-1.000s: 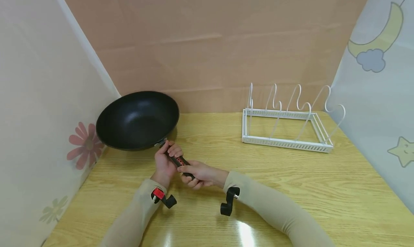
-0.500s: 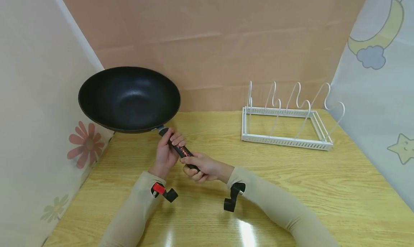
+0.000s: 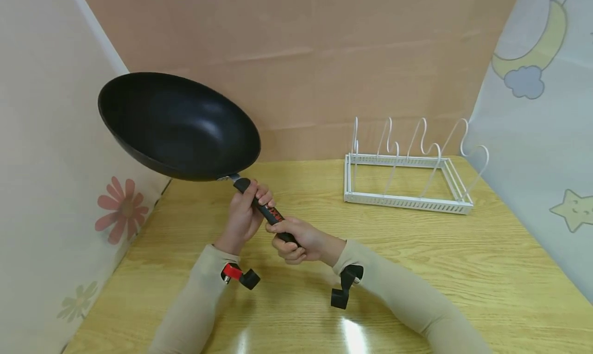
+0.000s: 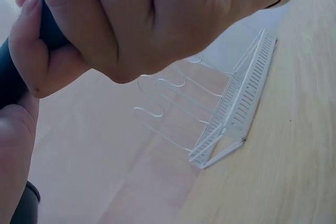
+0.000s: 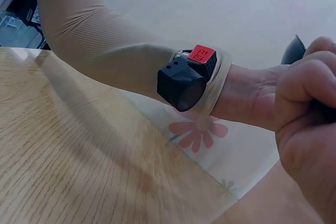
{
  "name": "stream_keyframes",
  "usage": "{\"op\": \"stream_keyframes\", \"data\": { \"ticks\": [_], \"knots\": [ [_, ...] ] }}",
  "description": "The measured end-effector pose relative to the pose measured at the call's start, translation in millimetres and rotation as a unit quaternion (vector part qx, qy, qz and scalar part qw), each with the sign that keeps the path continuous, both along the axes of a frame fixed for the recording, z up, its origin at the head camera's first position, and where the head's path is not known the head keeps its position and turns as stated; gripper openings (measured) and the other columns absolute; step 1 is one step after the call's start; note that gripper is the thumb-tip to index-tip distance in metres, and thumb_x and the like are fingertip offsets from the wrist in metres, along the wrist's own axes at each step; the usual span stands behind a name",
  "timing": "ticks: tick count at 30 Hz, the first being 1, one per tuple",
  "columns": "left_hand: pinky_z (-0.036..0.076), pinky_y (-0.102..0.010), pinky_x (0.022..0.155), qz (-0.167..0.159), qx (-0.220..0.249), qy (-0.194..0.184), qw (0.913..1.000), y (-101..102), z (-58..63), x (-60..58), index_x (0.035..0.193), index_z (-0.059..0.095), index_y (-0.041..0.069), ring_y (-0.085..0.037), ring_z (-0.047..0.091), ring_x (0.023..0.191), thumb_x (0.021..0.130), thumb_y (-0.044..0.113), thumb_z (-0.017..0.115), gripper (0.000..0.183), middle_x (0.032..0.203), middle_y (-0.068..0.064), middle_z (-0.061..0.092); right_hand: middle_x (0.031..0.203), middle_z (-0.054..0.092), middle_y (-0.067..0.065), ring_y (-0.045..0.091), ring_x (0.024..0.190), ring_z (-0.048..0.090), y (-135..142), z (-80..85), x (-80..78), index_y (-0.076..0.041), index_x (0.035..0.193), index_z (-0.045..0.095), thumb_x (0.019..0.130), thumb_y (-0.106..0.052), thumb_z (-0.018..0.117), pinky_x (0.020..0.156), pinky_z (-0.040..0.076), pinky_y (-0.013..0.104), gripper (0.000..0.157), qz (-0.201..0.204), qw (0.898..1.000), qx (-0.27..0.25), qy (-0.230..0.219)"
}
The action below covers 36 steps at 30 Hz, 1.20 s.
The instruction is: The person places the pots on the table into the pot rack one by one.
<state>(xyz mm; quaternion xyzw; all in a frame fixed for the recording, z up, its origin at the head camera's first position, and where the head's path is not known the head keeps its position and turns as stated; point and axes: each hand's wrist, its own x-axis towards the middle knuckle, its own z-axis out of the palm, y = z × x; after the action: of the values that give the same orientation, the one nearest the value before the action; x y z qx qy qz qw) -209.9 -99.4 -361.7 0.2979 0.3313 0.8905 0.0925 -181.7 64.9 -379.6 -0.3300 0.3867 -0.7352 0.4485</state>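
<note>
A black wok (image 3: pixel 180 130) hangs in the air at the left of the head view. Its bowl is tilted, the dark inside facing me, and the far left side rides higher than the handle side. My left hand (image 3: pixel 244 210) grips the upper part of the black handle (image 3: pixel 272 213), near the metal joint. Lower down, my right hand (image 3: pixel 298 241) has its fingers wrapped round the handle's end. In the left wrist view curled fingers (image 4: pixel 126 19) cover much of the dark handle (image 4: pixel 50 24). The right wrist view shows the bowl hidden behind hands.
A white wire rack (image 3: pixel 407 202) with several curved uprights stands at the right rear of the wooden table (image 3: pixel 417 261). A brown backdrop (image 3: pixel 287 86) rises behind it. Light printed panels (image 3: pixel 546 153) flank both sides.
Both hands have raised the wok from near the table, up and toward me. Its bowl now tilts more, with the left side higher. The handle and hands have shifted slightly right.
</note>
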Motion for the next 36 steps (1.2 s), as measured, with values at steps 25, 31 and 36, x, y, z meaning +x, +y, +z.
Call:
{"op": "stream_keyframes", "data": {
  "ticks": [25, 31, 36],
  "knots": [
    [0.048, -0.027, 0.081, 0.018, -0.172, 0.027, 0.9846, 26.5, 29.6, 11.5, 0.105, 0.029, 0.010, -0.013, 0.052, 0.076, 0.103, 0.012, 0.055, 0.026, 0.085, 0.001, 0.051, 0.049, 0.031, -0.009, 0.006, 0.032, 0.014, 22.4, -1.7, 7.3, -0.018, 0.089, 0.033, 0.105, -0.032, 0.041, 0.030, 0.014, 0.020, 0.023, 0.117, 0.978, -0.163, -0.049],
    [0.047, -0.029, 0.083, -0.028, -0.177, 0.062, 0.9819, 31.5, 31.9, 9.8, 0.107, 0.036, 0.011, -0.015, 0.053, 0.081, 0.092, 0.029, 0.073, 0.044, 0.088, 0.002, 0.053, 0.049, 0.029, -0.007, 0.007, 0.030, 0.015, 24.6, -4.2, 9.3, -0.018, 0.090, 0.029, 0.105, -0.032, 0.039, 0.028, 0.015, 0.022, 0.023, 0.146, 0.966, -0.213, -0.034],
    [0.049, -0.028, 0.081, -0.028, -0.196, 0.064, 0.9781, 38.9, 38.1, 13.4, 0.104, 0.035, 0.009, -0.015, 0.055, 0.081, 0.101, -0.001, 0.050, 0.019, 0.088, 0.000, 0.053, 0.048, 0.029, -0.005, 0.008, 0.029, 0.016, 26.5, -9.3, 9.1, -0.017, 0.090, 0.026, 0.106, -0.030, 0.036, 0.027, 0.016, 0.024, 0.023, 0.167, 0.953, -0.250, -0.032]
  ]
}}
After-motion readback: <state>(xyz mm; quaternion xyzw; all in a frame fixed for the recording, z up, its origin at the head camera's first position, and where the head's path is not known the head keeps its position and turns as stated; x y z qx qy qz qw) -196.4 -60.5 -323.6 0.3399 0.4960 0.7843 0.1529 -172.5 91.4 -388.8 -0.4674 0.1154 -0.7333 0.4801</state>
